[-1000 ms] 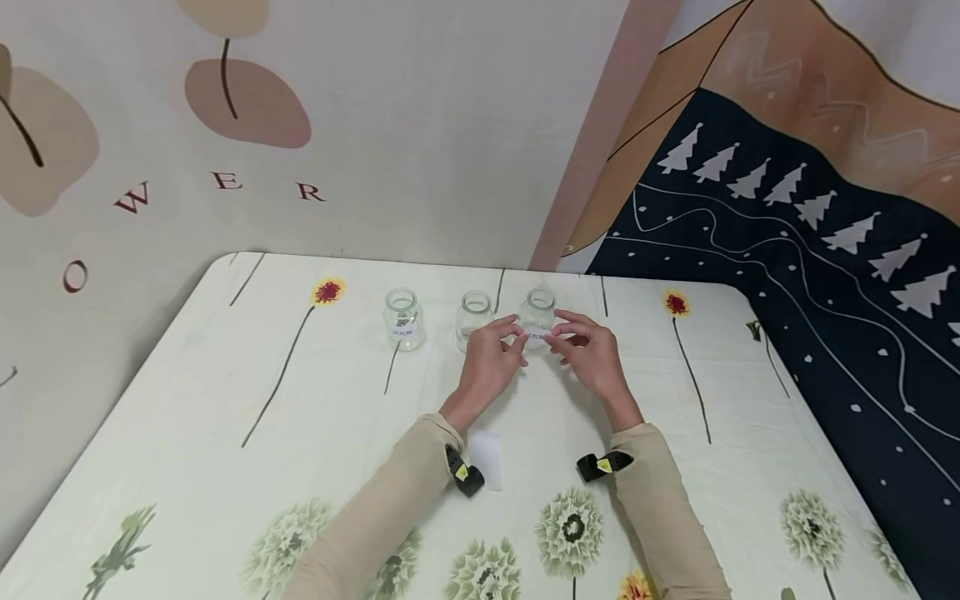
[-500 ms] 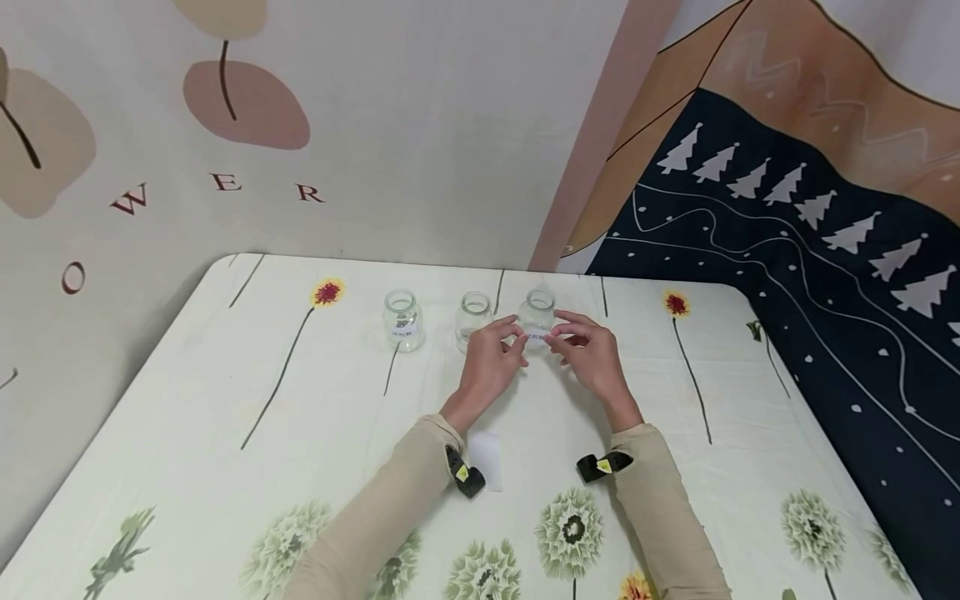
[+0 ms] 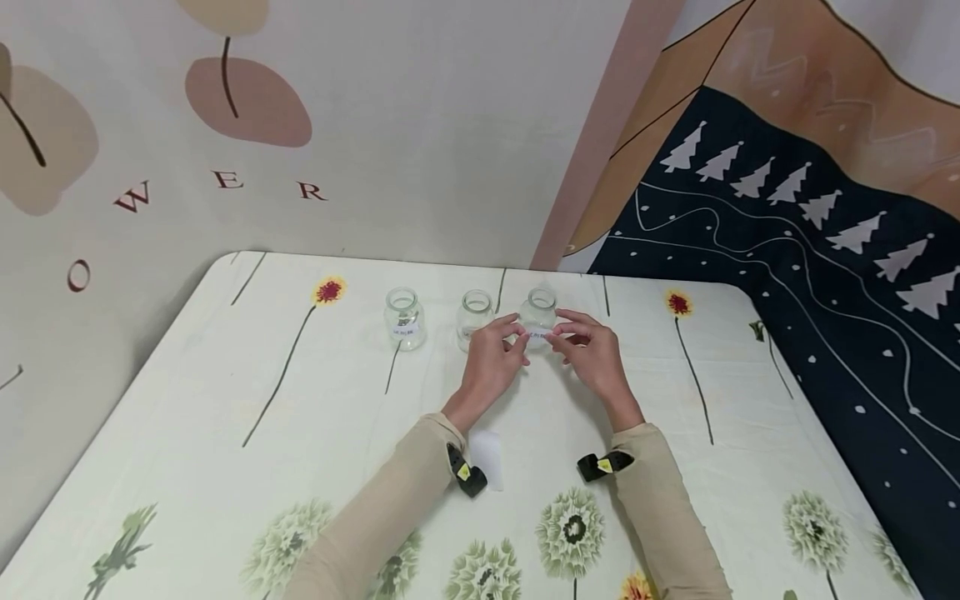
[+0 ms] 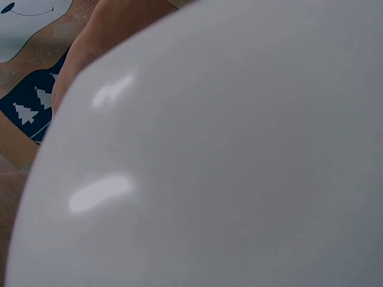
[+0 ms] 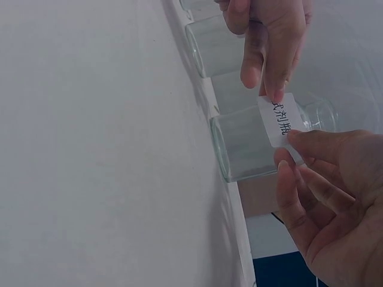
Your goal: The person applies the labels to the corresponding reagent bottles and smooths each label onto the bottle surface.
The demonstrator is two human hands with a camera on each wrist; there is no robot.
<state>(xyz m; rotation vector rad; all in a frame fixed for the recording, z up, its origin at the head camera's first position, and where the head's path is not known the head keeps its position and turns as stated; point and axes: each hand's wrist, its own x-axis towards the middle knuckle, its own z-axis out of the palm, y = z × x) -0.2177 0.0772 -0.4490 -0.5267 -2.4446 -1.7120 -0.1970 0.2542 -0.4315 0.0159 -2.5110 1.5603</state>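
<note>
A small white label with handwritten characters lies across the front of the right-hand glass jar, near its neck in the right wrist view. My right hand pinches one end between thumb and fingers. At the other end, my left hand grips with its thumb and fingertips. The jar stands upright and lidless behind both hands. Another clear jar stands close to its left, partly behind my left hand. Farther left is a jar with a label on its front.
A blank white paper slip lies on the flowered tablecloth, beside my left wrist camera. A glossy white surface fills most of the left wrist view and hides the hand's work. The patterned wall hanging rises behind the table.
Both hands stay at the same jar, holding the label ends almost still. The head view shifts very slightly; the jars have not moved.
</note>
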